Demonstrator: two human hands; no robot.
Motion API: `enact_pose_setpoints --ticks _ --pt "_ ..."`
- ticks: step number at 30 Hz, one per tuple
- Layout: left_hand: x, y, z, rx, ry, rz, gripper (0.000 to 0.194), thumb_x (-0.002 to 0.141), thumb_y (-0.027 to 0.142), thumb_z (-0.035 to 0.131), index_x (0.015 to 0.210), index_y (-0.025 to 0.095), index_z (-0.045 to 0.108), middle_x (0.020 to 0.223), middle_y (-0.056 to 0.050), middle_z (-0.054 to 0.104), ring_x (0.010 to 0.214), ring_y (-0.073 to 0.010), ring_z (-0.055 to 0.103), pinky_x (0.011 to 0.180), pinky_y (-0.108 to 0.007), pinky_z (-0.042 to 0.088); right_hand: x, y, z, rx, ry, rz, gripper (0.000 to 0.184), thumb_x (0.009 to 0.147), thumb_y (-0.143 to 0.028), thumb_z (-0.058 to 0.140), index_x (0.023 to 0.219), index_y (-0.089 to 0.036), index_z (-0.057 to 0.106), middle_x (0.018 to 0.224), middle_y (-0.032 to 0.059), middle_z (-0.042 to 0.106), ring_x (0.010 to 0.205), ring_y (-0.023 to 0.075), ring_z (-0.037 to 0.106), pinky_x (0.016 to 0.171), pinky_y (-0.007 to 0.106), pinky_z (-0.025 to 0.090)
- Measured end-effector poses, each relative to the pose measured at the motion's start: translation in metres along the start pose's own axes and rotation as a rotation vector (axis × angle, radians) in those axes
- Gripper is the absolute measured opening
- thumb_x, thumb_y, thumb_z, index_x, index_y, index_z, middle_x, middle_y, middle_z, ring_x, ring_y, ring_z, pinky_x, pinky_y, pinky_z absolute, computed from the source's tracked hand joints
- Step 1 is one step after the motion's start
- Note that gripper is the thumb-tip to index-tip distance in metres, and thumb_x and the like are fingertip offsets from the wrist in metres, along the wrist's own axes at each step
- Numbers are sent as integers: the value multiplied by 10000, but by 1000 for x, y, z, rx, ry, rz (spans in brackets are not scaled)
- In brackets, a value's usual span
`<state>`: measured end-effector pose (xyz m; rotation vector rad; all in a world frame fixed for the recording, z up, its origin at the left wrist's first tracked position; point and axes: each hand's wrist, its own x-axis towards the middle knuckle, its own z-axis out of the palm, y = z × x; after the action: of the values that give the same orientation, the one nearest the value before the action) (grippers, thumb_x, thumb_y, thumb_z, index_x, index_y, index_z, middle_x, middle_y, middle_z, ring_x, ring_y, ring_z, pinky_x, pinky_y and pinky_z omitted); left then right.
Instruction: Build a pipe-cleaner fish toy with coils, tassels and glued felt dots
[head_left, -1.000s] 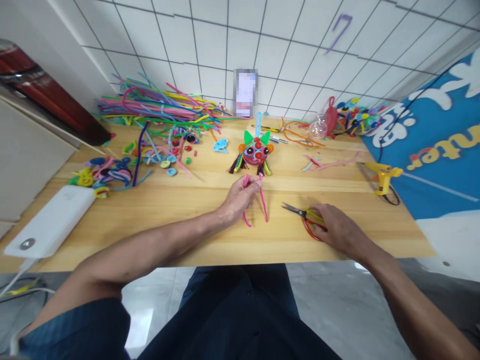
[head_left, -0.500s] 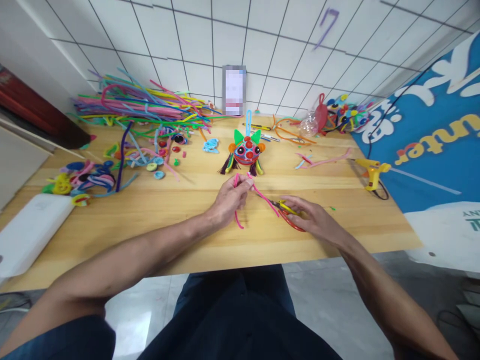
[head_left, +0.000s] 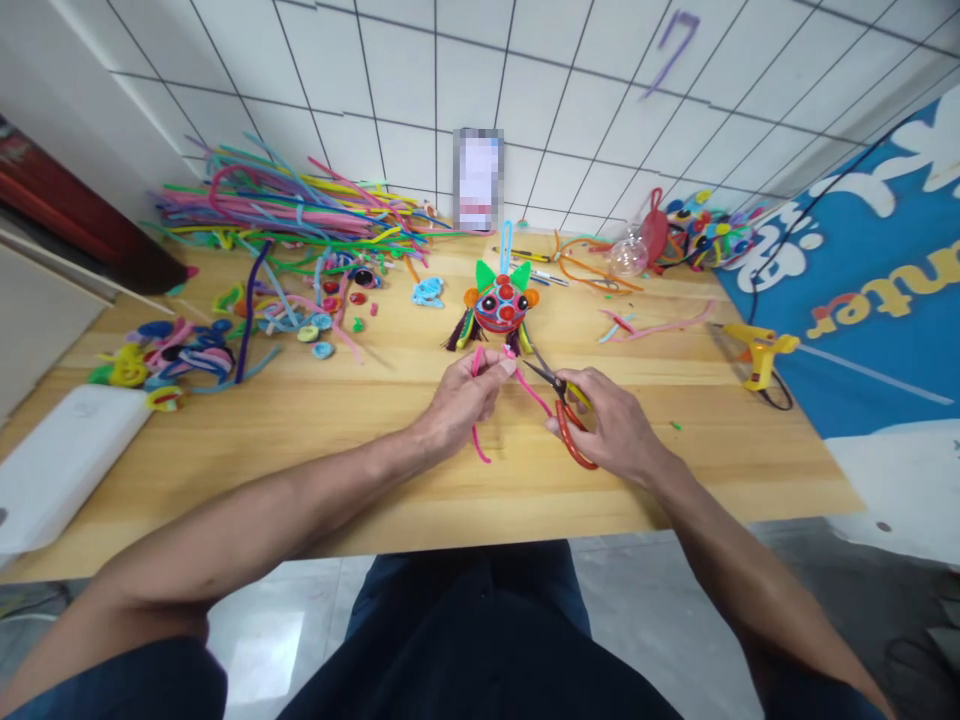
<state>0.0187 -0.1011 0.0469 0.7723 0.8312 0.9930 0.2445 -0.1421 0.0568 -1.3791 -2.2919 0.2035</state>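
Between the thumb and fingers of my left hand (head_left: 471,388) a pink pipe cleaner (head_left: 533,391) is pinched. One of its ends hangs below the hand, and another slants toward my right hand. My right hand (head_left: 611,418) holds scissors (head_left: 576,430) with red and yellow handles. Their blades are spread, pointing up and left, close to the pink strand near my left fingertips. Just beyond my hands sits a colourful animal-head ornament (head_left: 501,303) with green ears, red dots, dark tassels and a light-blue loop on top.
A heap of pipe cleaners (head_left: 300,205) lies at the back left, with loose coloured pieces before it. A white power bank (head_left: 71,465) is at the left edge. On the right are a yellow glue gun (head_left: 761,352) and a clear plastic ball (head_left: 628,256). A phone (head_left: 478,180) leans against the wall.
My right hand has brought the scissors leftward from the tabletop to the pink pipe cleaner, and their blades have opened wider. My left hand keeps its pinch. The camera view has shifted slightly.
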Motion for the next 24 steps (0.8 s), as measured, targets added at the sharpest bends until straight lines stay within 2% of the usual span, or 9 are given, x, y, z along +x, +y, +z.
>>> enact_pose_setpoints --ticks 7,12,16,20,24 --pt "3 -3 -3 40 20 21 339 739 412 872 815 174 643 496 109 365 395 -34 237 401 -211 151 17 -3 7 -164 -10 -86 464 926 -456 701 1291 -190 592 1075 103 710 922 280 717 761 380 563" --pt "4 -6 -4 93 58 75 359 712 448 876 750 177 643 498 102 386 425 -41 243 417 -218 175 20 -7 16 -221 -37 -46 470 934 -487 686 1291 -193 604 1063 105 701 936 286 705 754 371 540" --pt "4 -8 -5 119 61 120 374 703 460 886 704 176 642 538 78 451 492 -58 336 480 -220 263 20 -11 22 -251 -38 -14 483 951 -495 665 1310 -179 605 1071 117 698 944 288 705 756 366 532" --pt "4 -10 -5 135 54 118 355 703 466 885 735 175 684 556 64 479 549 -82 417 539 -230 331 19 -12 25 -295 -35 11 472 969 -498 638 1306 -169 608 1073 122 701 922 281 708 725 354 515" --pt "5 -11 -6 137 56 110 364 698 472 891 739 176 683 553 67 474 545 -80 412 543 -230 333 18 -12 26 -316 -37 23 465 977 -507 625 1300 -172 607 1081 125 707 918 279 711 717 350 510"
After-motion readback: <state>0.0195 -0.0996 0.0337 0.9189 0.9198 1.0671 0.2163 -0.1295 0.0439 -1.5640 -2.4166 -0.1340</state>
